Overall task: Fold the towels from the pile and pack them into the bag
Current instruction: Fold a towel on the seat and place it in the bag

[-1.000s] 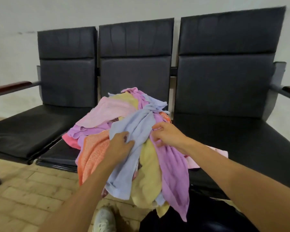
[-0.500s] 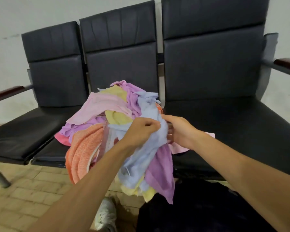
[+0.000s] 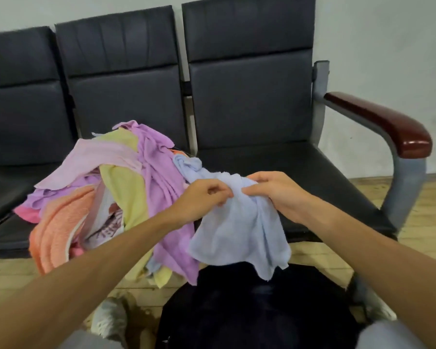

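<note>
A pile of towels [image 3: 126, 187] in pink, yellow, purple and orange lies heaped on the middle seat of a black bench and spills over its front edge. A light blue towel [image 3: 239, 235] hangs in front of the right seat, one end still lying against the pile. My left hand [image 3: 202, 197] pinches its top edge on the left, and my right hand [image 3: 277, 190] grips the top edge just to the right. A dark bag [image 3: 257, 308] sits on the floor below the blue towel, its opening hard to make out.
The black three-seat bench [image 3: 312, 172] stands against a pale wall, with a red-brown armrest [image 3: 388, 127] on a grey frame at the right end. The floor [image 3: 425, 210] is pale brick. A white shoe [image 3: 111, 321] shows beside the bag.
Both hands have drawn the light blue towel out of the pile and to the right, over the bag. The view has swung right, bringing the right armrest into sight.
</note>
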### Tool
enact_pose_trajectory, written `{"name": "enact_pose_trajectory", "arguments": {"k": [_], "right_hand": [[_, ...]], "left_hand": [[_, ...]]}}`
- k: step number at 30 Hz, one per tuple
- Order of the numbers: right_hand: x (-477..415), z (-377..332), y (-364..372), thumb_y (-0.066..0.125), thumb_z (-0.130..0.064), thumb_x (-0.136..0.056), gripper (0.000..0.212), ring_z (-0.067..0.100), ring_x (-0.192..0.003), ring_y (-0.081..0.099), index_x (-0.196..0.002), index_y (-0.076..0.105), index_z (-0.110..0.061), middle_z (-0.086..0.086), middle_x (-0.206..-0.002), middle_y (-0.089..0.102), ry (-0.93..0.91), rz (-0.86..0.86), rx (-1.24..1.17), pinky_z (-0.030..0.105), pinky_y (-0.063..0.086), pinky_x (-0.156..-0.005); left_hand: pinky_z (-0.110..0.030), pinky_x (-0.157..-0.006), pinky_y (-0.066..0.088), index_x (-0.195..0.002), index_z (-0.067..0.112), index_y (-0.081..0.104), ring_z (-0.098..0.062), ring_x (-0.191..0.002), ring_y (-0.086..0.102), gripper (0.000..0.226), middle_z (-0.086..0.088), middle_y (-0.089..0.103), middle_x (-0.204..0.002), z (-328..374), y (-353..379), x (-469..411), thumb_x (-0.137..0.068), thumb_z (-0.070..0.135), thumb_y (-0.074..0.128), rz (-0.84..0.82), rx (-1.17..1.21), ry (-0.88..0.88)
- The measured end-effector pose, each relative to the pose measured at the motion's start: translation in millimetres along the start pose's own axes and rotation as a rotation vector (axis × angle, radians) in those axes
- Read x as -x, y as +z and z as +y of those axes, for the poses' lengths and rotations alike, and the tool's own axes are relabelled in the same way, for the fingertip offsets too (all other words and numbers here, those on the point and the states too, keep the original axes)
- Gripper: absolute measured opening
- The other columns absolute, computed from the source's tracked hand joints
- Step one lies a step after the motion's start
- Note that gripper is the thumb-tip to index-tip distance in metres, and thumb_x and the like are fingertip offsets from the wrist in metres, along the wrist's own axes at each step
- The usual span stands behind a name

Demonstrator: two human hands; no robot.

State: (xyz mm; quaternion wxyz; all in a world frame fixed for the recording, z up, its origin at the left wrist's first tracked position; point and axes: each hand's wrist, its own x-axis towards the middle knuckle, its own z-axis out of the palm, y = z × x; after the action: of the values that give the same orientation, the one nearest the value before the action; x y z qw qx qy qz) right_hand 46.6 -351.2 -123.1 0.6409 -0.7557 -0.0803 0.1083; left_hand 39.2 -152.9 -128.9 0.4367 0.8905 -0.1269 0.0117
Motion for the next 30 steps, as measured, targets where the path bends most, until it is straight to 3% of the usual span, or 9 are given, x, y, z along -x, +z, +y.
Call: {"name": "enact_pose_trajectory", "arguments": {"k": [4, 8, 12, 14, 17, 19, 24, 27, 30], "right_hand": [[0.7, 3.8, -12.4, 0.076, -0.013, -0.08, 0.024, 0.018, -0.097, 0.066, -0.103, 0.071, -0.015, 0.003, -0.104, 0.068, -0.021, 0.009, 0.225, 0.032, 0.056, -0.083], [1.9, 17.9, -17.3, 0.077, -0.014, -0.08, 0.023, 0.015, -0.098, 0.061, -0.101, 0.07, -0.021, -0.002, -0.105, 0.064, -0.05, -0.038, 0.453, 0.029, 0.053, -0.084], [10.0, 26.8, -13.0, 0.078, -0.017, -0.078, 0.023, 0.021, -0.097, 0.062, -0.1, 0.073, -0.021, 0.003, -0.103, 0.066, -0.09, -0.16, 0.56, 0.036, 0.054, -0.086], [15.6, 31.5, -12.1, 0.08, -0.016, -0.077, 0.026, 0.023, -0.098, 0.064, -0.101, 0.072, -0.02, 0.005, -0.104, 0.067, -0.062, -0.188, 0.541, 0.037, 0.054, -0.086], [23.8, 38.0, -11.1, 0.081, -0.02, -0.077, 0.031, 0.023, -0.099, 0.067, -0.104, 0.067, -0.014, 0.007, -0.103, 0.071, 0.06, -0.194, 0.409, 0.035, 0.056, -0.087], [26.9, 40.7, -10.6, 0.08, -0.029, -0.079, 0.035, 0.021, -0.1, 0.067, -0.107, 0.066, -0.013, 0.006, -0.105, 0.071, 0.139, -0.151, 0.334, 0.033, 0.056, -0.086], [23.6, 45.7, -19.0, 0.076, -0.034, -0.082, 0.032, 0.024, -0.099, 0.07, -0.101, 0.075, -0.008, 0.007, -0.1, 0.075, 0.318, -0.067, 0.173, 0.035, 0.056, -0.086], [20.7, 47.6, -20.5, 0.075, -0.025, -0.08, 0.03, 0.025, -0.099, 0.07, -0.102, 0.074, -0.005, 0.01, -0.102, 0.074, 0.402, -0.048, 0.169, 0.037, 0.056, -0.091], [18.4, 46.4, -16.3, 0.064, -0.017, -0.084, 0.027, 0.027, -0.098, 0.067, -0.104, 0.07, 0.0, 0.014, -0.108, 0.071, 0.43, -0.013, -0.039, 0.037, 0.054, -0.08]], "left_hand": [[-0.046, -0.092, 0.053, -0.091, 0.014, 0.062, -0.02, -0.09, 0.064, 0.017, -0.006, 0.067, -0.093, 3.7, 23.1, -19.2, -0.098, 0.025, 0.05, 0.028, -0.015, -0.128], [-0.041, -0.087, 0.056, -0.104, 0.015, 0.062, -0.024, -0.094, 0.064, 0.037, -0.011, 0.066, -0.102, 9.1, 40.4, -16.1, -0.1, 0.047, 0.043, -0.118, 0.414, -0.361], [-0.041, -0.088, 0.056, -0.125, 0.012, 0.042, -0.024, -0.099, 0.064, 0.056, -0.009, 0.059, -0.114, -0.8, 53.0, -8.5, -0.09, 0.054, 0.057, -0.071, 0.25, -0.471], [-0.035, -0.083, 0.057, -0.117, 0.015, 0.046, -0.017, -0.09, 0.063, 0.043, -0.005, 0.06, -0.105, -6.6, 54.2, -2.9, -0.089, 0.043, 0.064, -0.011, 0.189, -0.435], [-0.024, -0.065, 0.051, -0.089, 0.013, 0.056, -0.011, -0.071, 0.057, 0.013, -0.003, 0.06, -0.085, -11.1, 49.3, 10.9, -0.092, 0.025, 0.062, 0.051, 0.148, -0.338], [-0.023, -0.061, 0.048, -0.079, 0.013, 0.052, -0.012, -0.068, 0.055, 0.02, -0.004, 0.057, -0.079, -14.0, 46.0, 19.8, -0.092, 0.025, 0.062, 0.068, 0.164, -0.298], [-0.02, -0.052, 0.027, -0.065, 0.016, 0.035, -0.01, -0.057, 0.032, 0.043, 0.002, 0.032, -0.061, -19.8, 35.7, 40.5, -0.091, 0.035, 0.063, 0.091, -0.072, -0.167], [-0.025, -0.058, 0.028, -0.067, 0.014, 0.04, -0.014, -0.063, 0.035, 0.036, -0.004, 0.036, -0.065, -22.7, 26.5, 48.6, -0.086, 0.025, 0.069, 0.156, 0.177, -0.241], [-0.038, -0.074, 0.047, -0.078, 0.007, 0.059, -0.024, -0.08, 0.057, 0.009, -0.014, 0.063, -0.081, -22.3, 17.3, 51.4, -0.08, 0.006, 0.068, 0.222, 0.521, -0.377]]}}
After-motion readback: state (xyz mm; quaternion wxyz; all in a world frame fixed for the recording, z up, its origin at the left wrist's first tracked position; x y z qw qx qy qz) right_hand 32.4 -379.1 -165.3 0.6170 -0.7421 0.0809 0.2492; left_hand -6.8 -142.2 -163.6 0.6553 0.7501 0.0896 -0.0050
